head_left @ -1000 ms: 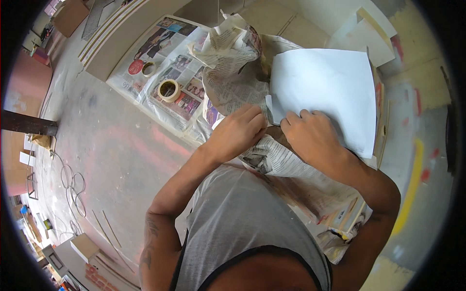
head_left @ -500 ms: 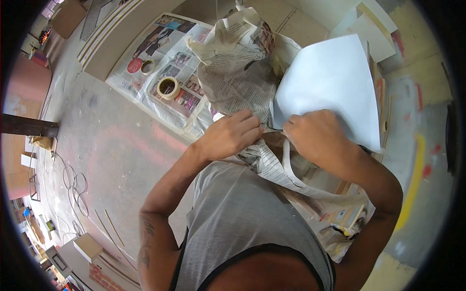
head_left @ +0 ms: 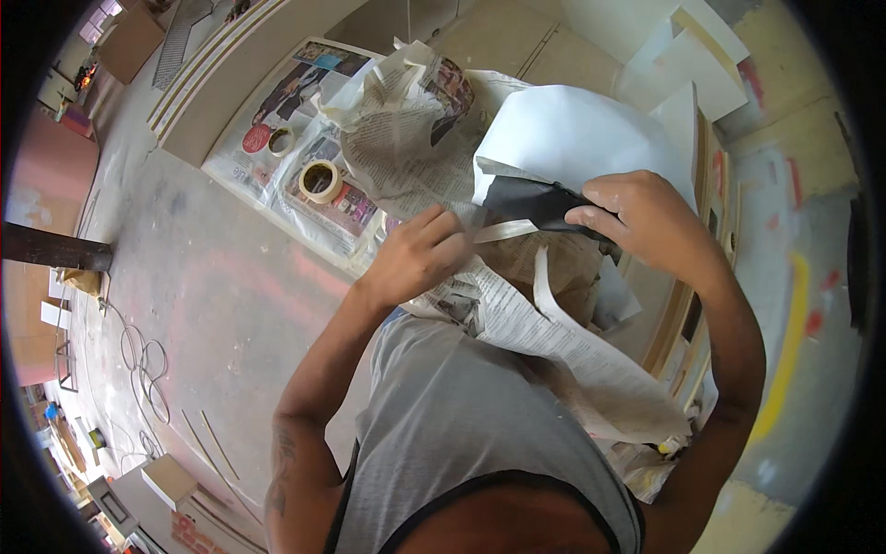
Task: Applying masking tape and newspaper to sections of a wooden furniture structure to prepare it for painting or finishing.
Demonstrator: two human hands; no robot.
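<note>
My left hand (head_left: 420,254) is closed, its fingertips pinching one end of a pale, narrow strip (head_left: 506,231) that looks like masking tape. From there the strip runs to a black piece (head_left: 531,198) along the lower edge of a large, curved white sheet (head_left: 591,129). My right hand (head_left: 651,222) grips that black piece between thumb and fingers. Whether the black is part of the sheet or separate, I cannot tell. Crumpled newspaper (head_left: 397,157) bunches up beyond my left hand, and another newspaper length (head_left: 572,346) drapes between my hands and my body.
Two tape rolls, a larger one (head_left: 320,182) and a smaller one (head_left: 281,141), lie on newspaper-covered board at left. Pale wooden panels (head_left: 706,60) stand at upper right. A cable (head_left: 143,365) coils on the concrete floor, near a dark post (head_left: 55,243).
My hands have moved apart, the right one up and rightward with the black piece. The white sheet has shifted and bent, baring the black piece and the strip. The crumpled newspaper has sagged leftward.
</note>
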